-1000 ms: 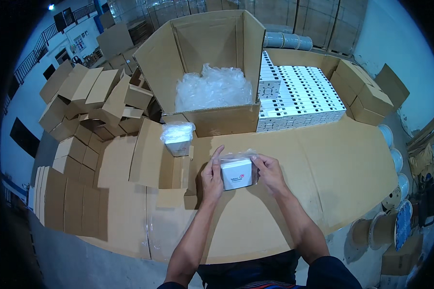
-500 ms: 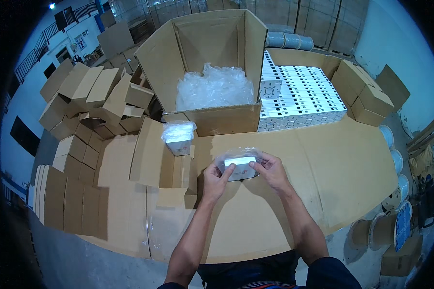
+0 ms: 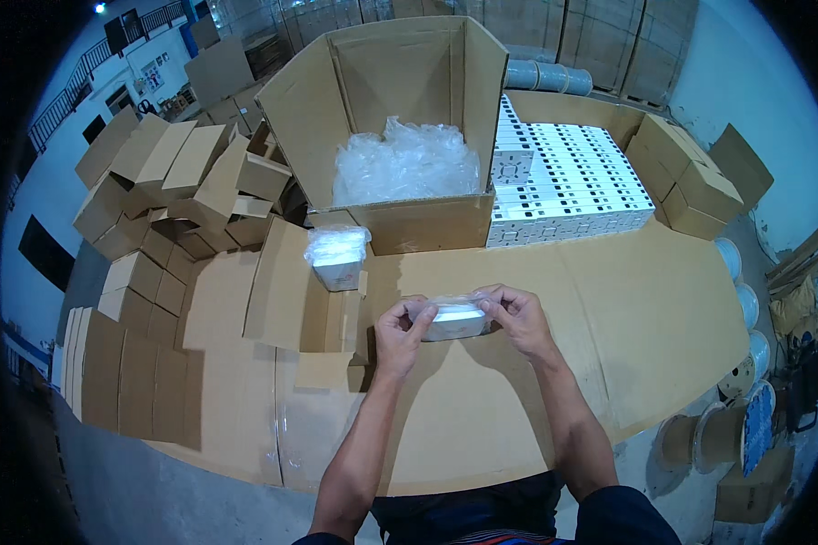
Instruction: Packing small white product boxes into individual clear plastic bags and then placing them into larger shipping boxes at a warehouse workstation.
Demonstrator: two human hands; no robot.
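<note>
Since a second ago, when the small white box (image 3: 454, 320) in its clear plastic bag faced you with its broad side up, you have tipped it over, so that now only its thin edge shows and it lies long and flat between your hands. Your left hand (image 3: 398, 332) pinches the left end of the bag, fingers closed on the film, and your right hand (image 3: 516, 314) grips the right end the same way; both are shut on the bagged box, which hangs just above the desk (image 3: 663, 300) and a little in front of the big open carton (image 3: 400, 109). To judge by the turn, you are dealing with the bag's mouth or seam rather than setting the box down, so the wrapping step looks under way and not finished.

Just left of the big open carton's front wall, a second bagged white box (image 3: 338, 257) stands on a folded cardboard flap. Inside the carton sits a heap of crumpled clear plastic (image 3: 407, 163). Right of the carton, rows of white boxes (image 3: 568, 182) lie packed tight in a shallow tray, with closed brown boxes (image 3: 691, 182) beyond them. Left of the carton, small folded brown cartons (image 3: 168, 182) pile up. The desk is covered in flat cardboard sheets. Behind the carton the room opens into a warehouse with stacked pallets; cable reels (image 3: 745, 400) sit on the floor to the far right.
</note>
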